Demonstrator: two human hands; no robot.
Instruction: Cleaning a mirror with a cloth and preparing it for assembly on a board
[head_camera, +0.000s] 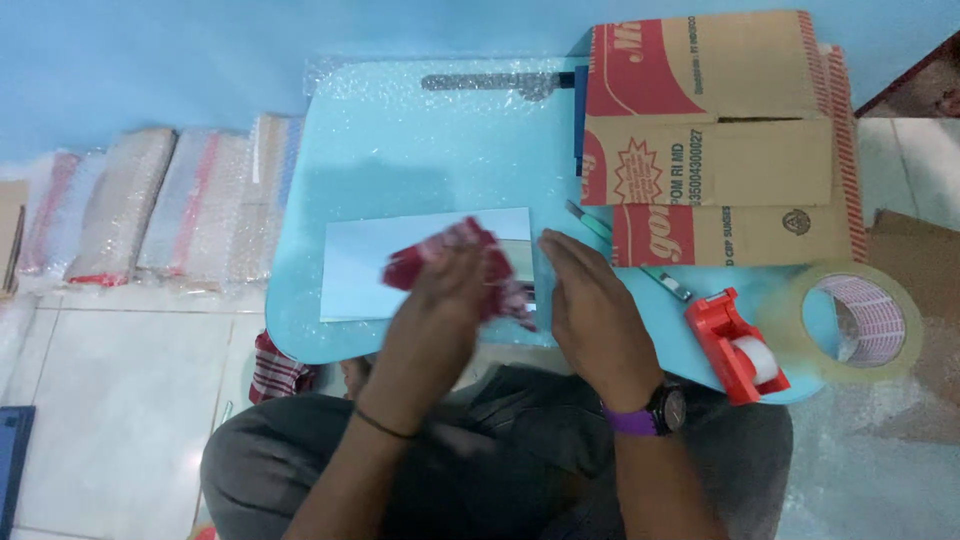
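Head view: looks straight down at a person sitting cross-legged in dark grey trousers behind a low light-blue table (400, 150) with rounded corners and a smooth, slightly glossy top.
Left hand (435, 300): fingers curled closed around a red and white checked cloth (455, 250); a thin dark band sits on the wrist.
Cloth: soft woven fabric, bunched and blurred, pressed against the pale sheet under the hand.
Right hand (590, 305): open, fingers straight and held together, set edgewise just beside the cloth with nothing in its grasp; a dark watch on a purple strap is on the wrist.
Flat sheet (360, 265): a pale blue rectangle with crisp straight edges, lying flat on the table; its right end is hidden by the hands.
Cardboard (715, 140): flattened corrugated brown box panels with red printing, resting on the table's far right corner.
Tape dispenser (735, 345): red plastic, wedge-shaped, holding a small white roll, at the table's near right edge.
Tape roll (865, 320): wide ring of clear packing tape, just beside the dispenser.
Bubble wrap (470, 80): clear, dimpled sheet along the table's far edge.
Wrapped parcels (160, 205): oblong bundles in bubble wrap, lined up on the white tiled floor to the left of the table.
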